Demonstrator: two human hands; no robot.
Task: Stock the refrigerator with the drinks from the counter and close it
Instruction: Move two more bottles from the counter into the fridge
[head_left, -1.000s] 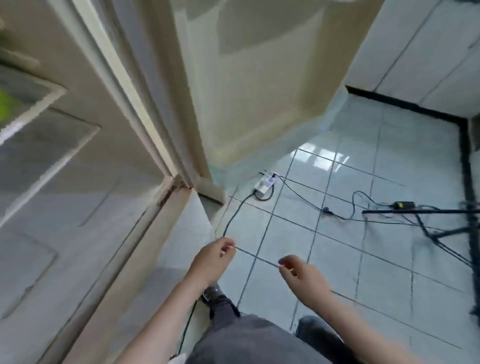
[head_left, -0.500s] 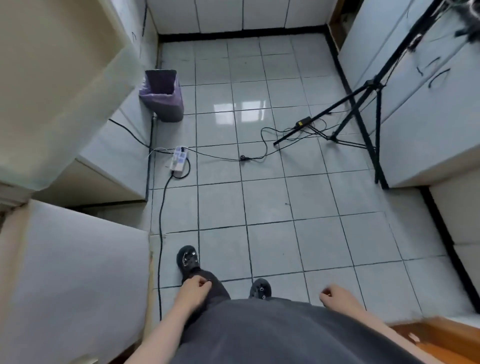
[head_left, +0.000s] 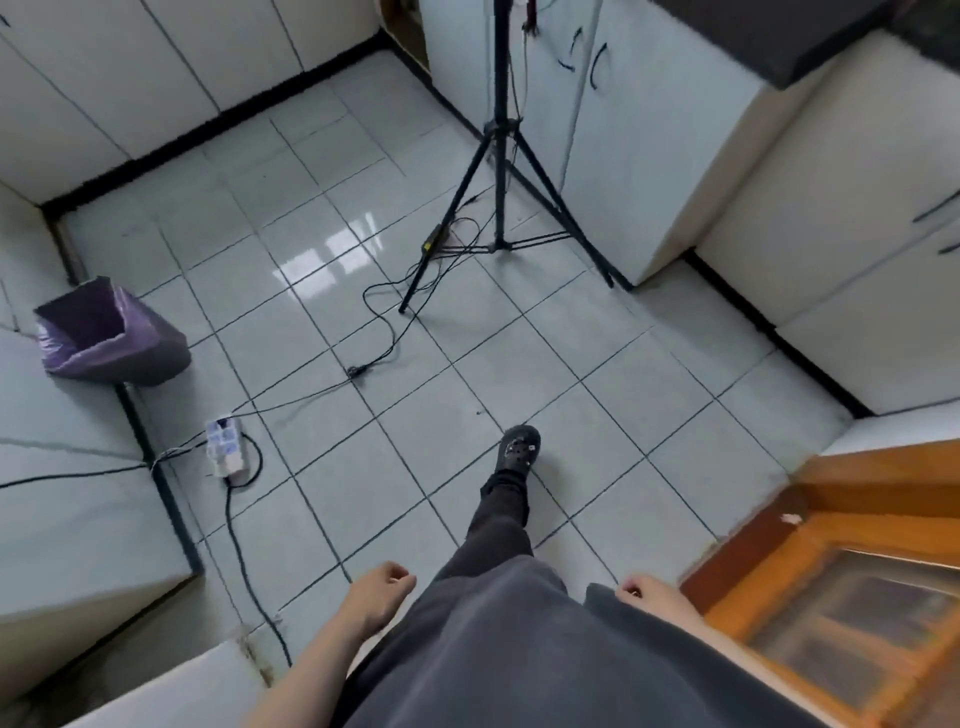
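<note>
Pale glossy tiles cover the floor, seen from above by a person standing on it. The left hand hangs at the left hip, fingers loosely curled and holding nothing. The right hand hangs at the right hip in the same way, also holding nothing. Between them is a grey shirt, and one dark shoe is stepped forward on the tiles.

A black tripod stands near the far edge of the floor, one leg just beside white cabinets. A dark counter tops them in the upper right corner. Thin cable trails from the tripod's feet towards a white power strip at the left edge of the floor. A bin with a purple liner sits beyond it against the left wall. An orange wooden door fills the lower right corner.

Where the drinks and the refrigerator are cannot be told from this view.
</note>
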